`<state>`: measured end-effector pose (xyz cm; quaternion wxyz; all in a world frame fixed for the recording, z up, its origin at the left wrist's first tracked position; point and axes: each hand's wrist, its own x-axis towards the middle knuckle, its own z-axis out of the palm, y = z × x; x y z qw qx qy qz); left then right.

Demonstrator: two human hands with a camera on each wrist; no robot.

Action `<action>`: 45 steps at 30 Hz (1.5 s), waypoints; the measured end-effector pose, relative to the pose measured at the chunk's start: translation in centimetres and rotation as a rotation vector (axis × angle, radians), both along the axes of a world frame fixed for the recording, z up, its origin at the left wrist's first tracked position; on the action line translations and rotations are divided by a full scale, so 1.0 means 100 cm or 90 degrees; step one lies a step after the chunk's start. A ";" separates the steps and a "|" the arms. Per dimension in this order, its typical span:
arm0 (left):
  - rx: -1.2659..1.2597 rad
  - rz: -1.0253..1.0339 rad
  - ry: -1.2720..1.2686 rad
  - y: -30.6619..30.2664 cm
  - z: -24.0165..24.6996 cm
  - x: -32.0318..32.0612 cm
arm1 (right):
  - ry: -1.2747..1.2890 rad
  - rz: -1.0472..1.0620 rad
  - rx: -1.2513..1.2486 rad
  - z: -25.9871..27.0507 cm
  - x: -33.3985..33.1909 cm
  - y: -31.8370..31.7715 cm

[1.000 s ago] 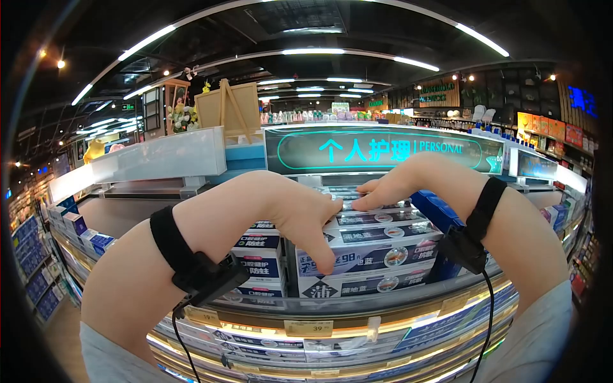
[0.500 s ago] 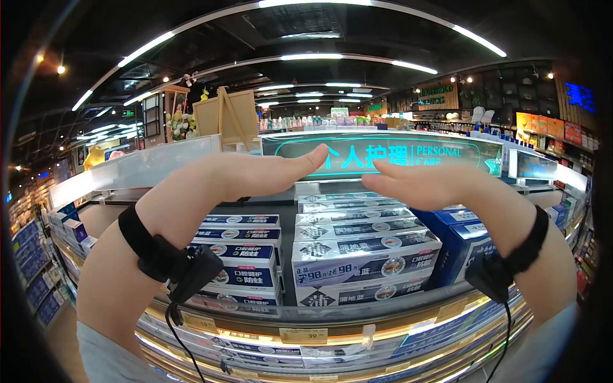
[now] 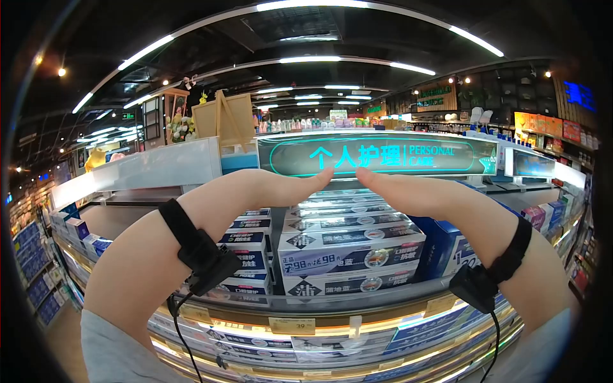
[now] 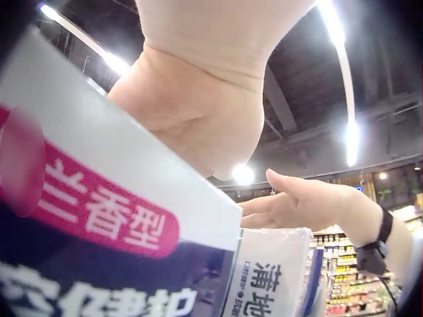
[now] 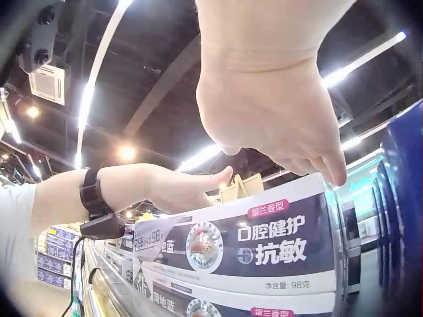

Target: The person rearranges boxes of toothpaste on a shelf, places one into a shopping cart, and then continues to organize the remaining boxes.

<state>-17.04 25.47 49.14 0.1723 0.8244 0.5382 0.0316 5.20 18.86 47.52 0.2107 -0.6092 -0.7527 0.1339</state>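
White and dark-blue toothpaste boxes point(image 3: 354, 239) stand stacked in a row on the shelf in front of me, with purple price lettering on the nearest one. My left hand point(image 3: 271, 188) reaches over the row's left side, thumb pointing inward. Over its right side is my right hand point(image 3: 418, 195), its thumb close to the left one. In the right wrist view, the right hand's straight fingers point(image 5: 324, 155) lie along the top right edge of a toothpaste box point(image 5: 277, 244). The head view hides most fingers behind the hands.
More toothpaste boxes point(image 3: 249, 255) stand to the left, and blue boxes point(image 3: 450, 249) to the right. A lit sign point(image 3: 377, 156) rises behind the row. The shelf's front edge carries a price tag point(image 3: 292, 326).
Both hands first pulled apart and rose off the boxes, uncovering the row. Since then they have come down a little over its far part, with the thumbs still close.
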 end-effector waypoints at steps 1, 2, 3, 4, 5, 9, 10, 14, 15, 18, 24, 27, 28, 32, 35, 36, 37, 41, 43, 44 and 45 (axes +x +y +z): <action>0.000 -0.002 0.008 -0.005 0.001 0.003 | 0.009 -0.009 -0.011 -0.001 -0.001 0.003; 0.001 -0.005 0.010 -0.011 0.001 0.006 | 0.019 -0.019 -0.022 -0.003 -0.001 0.004; -0.004 0.029 0.021 -0.017 0.001 0.009 | 0.020 -0.021 -0.022 -0.004 0.001 0.005; -0.007 0.063 0.031 -0.023 0.002 0.012 | 0.010 -0.004 -0.029 -0.004 0.003 0.005; -0.006 0.061 0.031 -0.019 0.001 0.012 | 0.000 0.014 -0.036 -0.005 0.004 0.006; -0.005 0.030 0.027 -0.007 -0.002 0.005 | -0.021 -0.015 -0.053 -0.007 0.008 0.026; -0.005 0.033 0.022 -0.007 -0.001 0.005 | -0.050 -0.013 -0.056 -0.003 0.009 0.029; 0.020 0.012 0.036 -0.002 -0.002 0.001 | -0.165 -0.008 -0.059 0.012 0.014 0.041; 0.008 -0.061 0.033 0.014 -0.007 -0.005 | -0.164 -0.010 -0.056 0.008 0.015 0.051; 0.004 -0.126 0.040 0.032 -0.014 -0.008 | -0.256 -0.068 -0.013 -0.002 0.014 0.074; 0.034 -0.056 0.068 0.042 -0.021 -0.004 | -0.190 -0.097 -0.073 -0.001 0.005 0.070; 0.037 -0.018 0.069 0.040 -0.022 -0.006 | -0.117 -0.111 -0.119 -0.001 0.003 0.069; 0.025 -0.027 0.054 0.036 -0.021 -0.008 | -0.092 -0.116 -0.136 -0.001 0.003 0.068; -0.003 -0.027 0.051 0.030 -0.017 -0.008 | -0.041 -0.059 -0.121 -0.011 0.006 0.083; 0.006 -0.024 0.056 0.032 -0.018 -0.007 | -0.037 -0.087 -0.147 -0.008 0.010 0.084; 0.029 -0.030 0.078 0.034 -0.019 -0.007 | -0.041 -0.102 -0.138 -0.009 0.011 0.087; 0.052 -0.036 0.099 0.036 -0.020 -0.007 | -0.042 -0.101 -0.140 -0.007 0.009 0.080; 0.045 -0.065 0.110 0.033 -0.014 -0.010 | -0.025 -0.105 -0.141 0.006 0.003 0.048; 0.043 -0.076 0.077 0.031 -0.016 -0.010 | 0.006 -0.086 -0.143 0.006 0.002 0.045; 0.016 -0.058 0.065 0.030 -0.015 -0.011 | -0.007 -0.096 -0.145 0.007 0.001 0.044; 0.012 -0.059 0.066 0.027 -0.016 -0.010 | -0.019 -0.106 -0.146 0.007 0.000 0.043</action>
